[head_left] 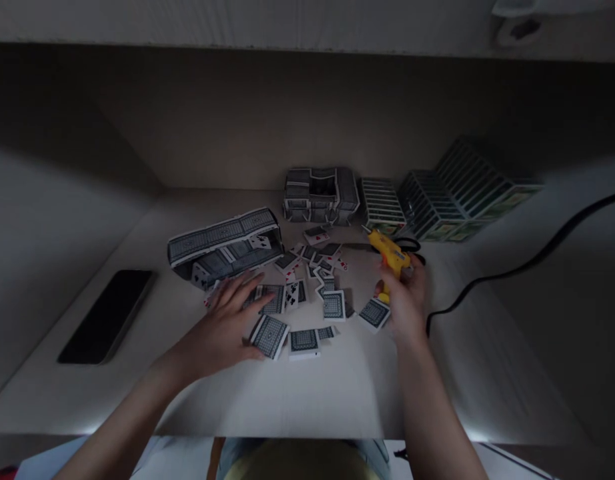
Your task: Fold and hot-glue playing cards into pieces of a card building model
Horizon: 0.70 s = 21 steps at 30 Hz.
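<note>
The yellow glue gun [387,253] is gripped in the right hand [410,297], its nozzle pointing away from the person. The left hand [220,333] is open with fingers spread over the playing cards, thumb at the blue-and-white patterned folded card [270,337]; in this dim light it looks like touch rather than a grip. The step in hand seems to be handling card pieces with the gun ready; no glue can be made out. Working there calls for steadying one piece and bringing the nozzle over without dragging the loose cards.

Take the long box built of patterned playing cards [220,239] as landmark. The gun is to its right, beyond the loose cards [332,305]. Also to its right, farther back, stand the grey card-built piece with an open top [296,190] and the green-and-white stepped stacks [437,207]. The black phone [107,317] lies to its left, and the black cord [512,270] runs off far to its right. The pale counter [267,400] offers bare room nearer the person than the box, up to the front edge; the back wall [227,133] limits reach behind it.
</note>
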Each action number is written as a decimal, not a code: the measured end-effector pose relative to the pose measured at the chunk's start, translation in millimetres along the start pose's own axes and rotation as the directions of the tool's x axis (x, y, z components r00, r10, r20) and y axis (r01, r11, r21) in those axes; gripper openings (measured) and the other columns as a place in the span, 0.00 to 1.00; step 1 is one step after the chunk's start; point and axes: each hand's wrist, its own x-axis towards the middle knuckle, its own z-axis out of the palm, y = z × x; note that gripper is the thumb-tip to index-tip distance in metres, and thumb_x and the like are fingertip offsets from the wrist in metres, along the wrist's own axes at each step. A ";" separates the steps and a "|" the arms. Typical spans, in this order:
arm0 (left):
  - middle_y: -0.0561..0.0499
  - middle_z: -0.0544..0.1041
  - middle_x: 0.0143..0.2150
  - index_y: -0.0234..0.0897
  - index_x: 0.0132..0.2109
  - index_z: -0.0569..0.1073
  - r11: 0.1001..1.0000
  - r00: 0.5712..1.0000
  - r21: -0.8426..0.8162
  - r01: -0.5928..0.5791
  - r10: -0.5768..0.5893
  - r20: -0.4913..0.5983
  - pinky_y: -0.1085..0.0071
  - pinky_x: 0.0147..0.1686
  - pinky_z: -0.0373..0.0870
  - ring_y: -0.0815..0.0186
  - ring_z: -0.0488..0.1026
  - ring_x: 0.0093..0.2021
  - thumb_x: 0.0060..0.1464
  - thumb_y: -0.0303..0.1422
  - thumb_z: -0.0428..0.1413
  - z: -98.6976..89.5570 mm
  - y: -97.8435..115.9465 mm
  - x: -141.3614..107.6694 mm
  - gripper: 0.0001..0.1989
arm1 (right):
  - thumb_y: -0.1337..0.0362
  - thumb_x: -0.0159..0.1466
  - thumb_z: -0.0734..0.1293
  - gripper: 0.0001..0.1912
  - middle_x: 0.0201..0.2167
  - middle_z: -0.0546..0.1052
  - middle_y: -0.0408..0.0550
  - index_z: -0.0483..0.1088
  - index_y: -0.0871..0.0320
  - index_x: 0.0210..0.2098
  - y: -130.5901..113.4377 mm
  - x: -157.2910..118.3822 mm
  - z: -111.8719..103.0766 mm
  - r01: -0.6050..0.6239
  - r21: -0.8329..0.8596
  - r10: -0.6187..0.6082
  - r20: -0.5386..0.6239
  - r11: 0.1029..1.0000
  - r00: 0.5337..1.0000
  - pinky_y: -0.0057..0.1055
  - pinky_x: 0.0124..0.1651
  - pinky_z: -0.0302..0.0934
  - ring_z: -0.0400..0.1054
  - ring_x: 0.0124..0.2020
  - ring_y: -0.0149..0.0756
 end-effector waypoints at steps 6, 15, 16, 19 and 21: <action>0.51 0.61 0.59 0.48 0.55 0.64 0.996 0.999 -0.090 0.024 -0.026 -0.021 0.54 0.57 0.57 0.56 0.54 0.60 0.51 0.41 0.54 18.9 14.3 -8.7 0.23 | 0.58 0.46 0.72 0.37 0.36 0.71 0.41 0.55 0.49 0.52 0.8 -1.9 1.6 0.018 -0.007 -0.018 0.019 1.000 1.000 0.21 0.14 0.53 0.59 0.15 0.21; 0.51 0.61 0.61 0.43 0.58 0.61 0.995 0.994 -0.064 -0.074 0.069 -0.080 0.57 0.61 0.52 0.62 0.52 0.63 0.56 0.40 0.49 33.8 26.0 17.3 0.23 | 0.59 0.46 0.72 0.36 0.34 0.70 0.39 0.55 0.50 0.51 -1.3 -3.6 4.9 0.040 -0.017 -0.039 0.025 0.999 0.999 0.21 0.14 0.52 0.58 0.14 0.20; 0.51 0.61 0.61 0.42 0.58 0.61 0.995 0.994 -0.057 -0.079 0.074 -0.083 0.57 0.62 0.51 0.62 0.52 0.63 0.56 0.39 0.48 35.3 27.1 20.2 0.22 | 0.59 0.47 0.72 0.35 0.34 0.70 0.39 0.55 0.50 0.51 -1.2 -3.6 5.0 0.046 -0.015 -0.045 0.028 0.999 0.999 0.21 0.14 0.53 0.57 0.14 0.20; 0.51 0.62 0.60 0.41 0.58 0.62 0.996 0.994 -0.037 -0.084 0.081 -0.078 0.56 0.62 0.49 0.62 0.52 0.63 0.57 0.38 0.47 36.7 31.4 26.6 0.21 | 0.59 0.46 0.72 0.37 0.33 0.70 0.39 0.54 0.51 0.52 0.3 -2.3 4.5 0.038 -0.021 -0.038 0.030 0.999 0.999 0.21 0.14 0.53 0.58 0.15 0.21; 0.51 0.64 0.59 0.41 0.57 0.62 0.996 0.994 -0.036 -0.087 0.085 -0.072 0.57 0.61 0.50 0.62 0.54 0.62 0.57 0.38 0.47 33.7 34.5 29.0 0.21 | 0.59 0.45 0.72 0.38 0.33 0.70 0.39 0.54 0.51 0.52 1.5 -1.2 3.9 0.027 -0.028 -0.027 0.025 0.999 0.999 0.21 0.14 0.54 0.58 0.15 0.21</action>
